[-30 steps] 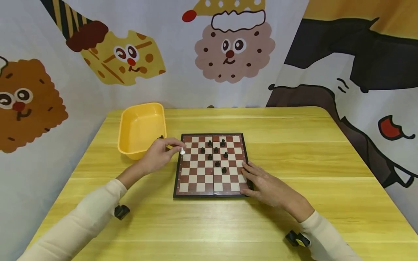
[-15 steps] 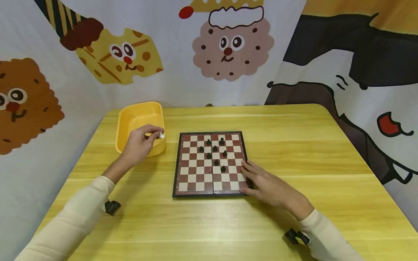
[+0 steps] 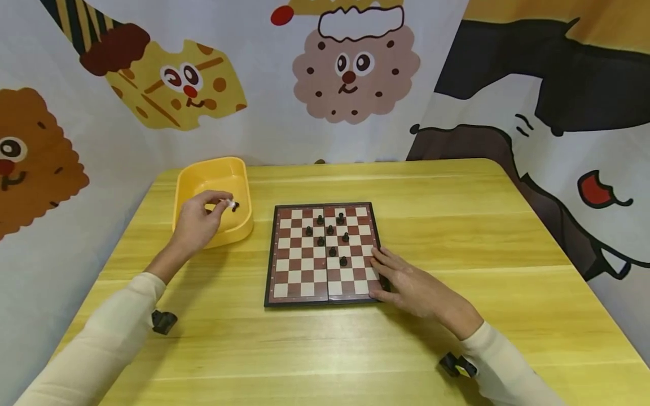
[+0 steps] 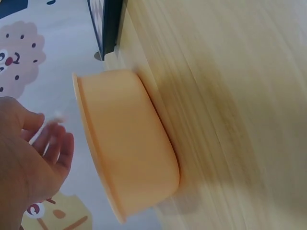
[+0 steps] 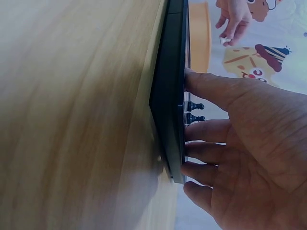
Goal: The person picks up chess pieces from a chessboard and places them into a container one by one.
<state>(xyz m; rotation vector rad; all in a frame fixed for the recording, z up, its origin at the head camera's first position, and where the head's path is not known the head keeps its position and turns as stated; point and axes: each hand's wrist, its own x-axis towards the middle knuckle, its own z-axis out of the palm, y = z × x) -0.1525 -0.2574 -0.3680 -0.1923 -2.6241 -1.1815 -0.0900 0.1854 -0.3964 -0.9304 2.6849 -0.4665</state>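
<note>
My left hand [image 3: 199, 221] is over the yellow plastic tub [image 3: 238, 232], pinching a white chess pawn [image 3: 231, 203] between thumb and fingertips. In the left wrist view the pawn is a pale blur at the fingertips, above the tub's rim. A dark piece [image 3: 236, 207] shows inside the tub just beyond the pawn. My right hand [image 3: 411, 285] rests its fingertips on the right edge of the brown-and-white chessboard [image 3: 301, 263], fingers fairly straight. Several black pawns, one of them a pawn [image 3: 343, 261] nearest me, stand upright around the board's middle and far part.
The chessboard lies flat on the wood-grain table [image 3: 325, 349], with a fold line down its middle. Behind the table hangs a white curtain [image 3: 269, 129] with cartoon prints. The tub stands at the back left, a short gap from the board.
My left hand has carried the white pawn from the board's left edge leftward to over the tub. My right hand stays at the board's edge. The view has shifted slightly.
</note>
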